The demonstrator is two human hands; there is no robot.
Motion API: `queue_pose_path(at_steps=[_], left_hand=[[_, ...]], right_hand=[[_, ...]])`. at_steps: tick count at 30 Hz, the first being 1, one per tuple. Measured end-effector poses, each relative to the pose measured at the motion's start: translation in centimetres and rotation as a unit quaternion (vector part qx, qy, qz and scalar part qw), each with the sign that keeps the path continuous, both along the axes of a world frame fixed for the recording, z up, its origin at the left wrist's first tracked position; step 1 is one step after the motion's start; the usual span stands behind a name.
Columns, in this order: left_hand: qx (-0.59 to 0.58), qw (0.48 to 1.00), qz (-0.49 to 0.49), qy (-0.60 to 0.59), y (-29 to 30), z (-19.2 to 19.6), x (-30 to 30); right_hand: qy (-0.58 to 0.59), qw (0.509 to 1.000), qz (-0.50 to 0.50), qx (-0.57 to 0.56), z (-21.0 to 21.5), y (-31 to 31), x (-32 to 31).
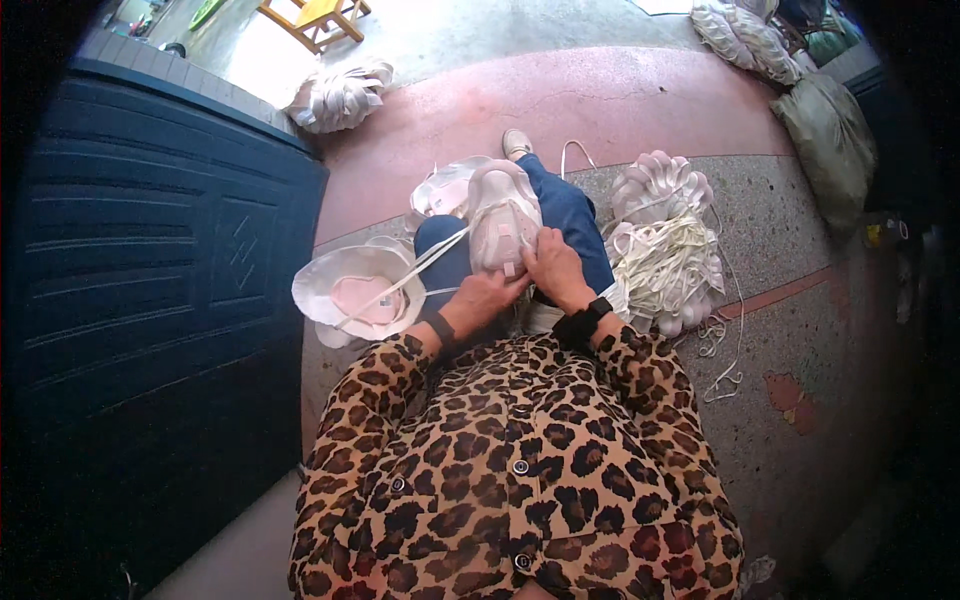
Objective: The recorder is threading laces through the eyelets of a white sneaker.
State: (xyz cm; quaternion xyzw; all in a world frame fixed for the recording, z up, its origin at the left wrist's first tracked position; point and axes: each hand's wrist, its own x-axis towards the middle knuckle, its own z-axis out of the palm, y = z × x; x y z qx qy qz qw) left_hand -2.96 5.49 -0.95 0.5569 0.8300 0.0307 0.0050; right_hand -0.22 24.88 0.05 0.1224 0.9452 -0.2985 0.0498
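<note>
Leftmost, at nine o'clock from the work, a dark blue door (pixel 190 220) flanks the seated person, and at eight o'clock a white-and-pink piece (pixel 352 292) lies cupped open beside the knee. A white lace (pixel 443 249) slants across it up to the work; it could snag on that rim or be tugged out of line if the left arm swept outward. At ten o'clock a second piece (pixel 448 188) sits just behind the knee, near enough to be knocked. Centrally, the pale pink shoe upper (pixel 504 205) rests over the lap between the blue-trousered legs, toe toward twelve o'clock. The left hand (pixel 487 298) appears to pinch its near edge by the small pull tab, while the right hand (pixel 558 268) grips the near right side, fingertips partly hidden. With the lap as its only support, the upper might twist or slip if either grip loosened or a knee shifted. Toward three o'clock, a stack of uppers (pixel 662 188) adjoins a heap of laces (pixel 665 260), whose crossed strands could tangle when one is pulled; at four o'clock a loose strand (pixel 739 340) trails on the floor, where a foot might catch it.
</note>
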Motion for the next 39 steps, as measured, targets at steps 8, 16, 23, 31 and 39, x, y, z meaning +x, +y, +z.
queue_pose_path(at_steps=[8, 16, 23, 31, 39], left_hand=[[-0.065, 0.995, -0.052, -0.055, 0.7, -3.2, 0.0], [-0.019, 0.989, -0.039, -0.139, 0.2, 2.7, -0.6], [0.101, 0.973, 0.197, -0.066, -4.5, 7.7, -5.0], [0.033, 0.921, 0.348, -0.169, -5.6, 4.7, -4.9], [0.086, 0.817, 0.355, -0.445, -12.6, 11.3, -7.0]], right_hand=[[0.007, 0.999, 0.033, 0.036, -3.7, -0.3, 0.8], [-0.05, 0.996, 0.067, 0.028, -0.7, 1.3, 1.0], [0.164, 0.979, 0.123, 0.01, 3.3, 1.9, -1.9], [0.21, 0.946, 0.239, 0.062, 2.1, 1.0, -7.7], [0.209, 0.943, 0.114, -0.232, 1.3, 7.3, -3.5]])
